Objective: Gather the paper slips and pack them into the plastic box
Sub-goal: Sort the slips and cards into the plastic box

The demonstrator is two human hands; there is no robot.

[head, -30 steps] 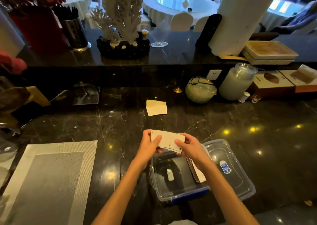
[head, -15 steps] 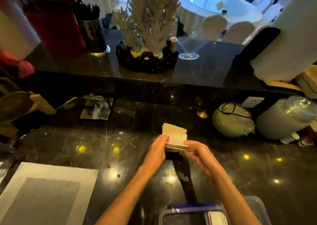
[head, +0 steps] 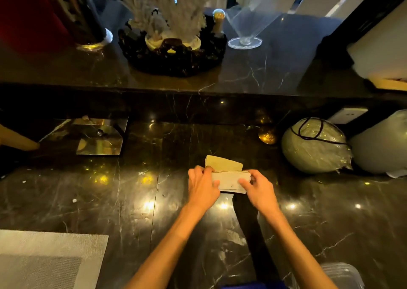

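A stack of pale paper slips [head: 229, 181] is held between both hands over the dark marble counter. My left hand [head: 201, 186] grips its left end and my right hand [head: 258, 188] grips its right end. Just beyond the stack, a few tan paper slips [head: 222, 163] lie on the counter, their near edge hidden by the stack and by my left fingers. Only a corner of the clear plastic box [head: 343, 274] shows at the bottom right edge, near my right forearm.
A grey woven placemat [head: 44, 258] lies at the bottom left. A shiny metal holder [head: 100, 138] stands left of centre. A wrapped round object [head: 315, 145] and a frosted jar [head: 381, 147] sit at the right. A raised ledge carries a coral ornament [head: 171, 24] and a glass [head: 246, 30].
Both hands have carried the stack forward, away from the box, to the tan slips on the counter. The view has moved forward with them, so the box has dropped almost out of view.
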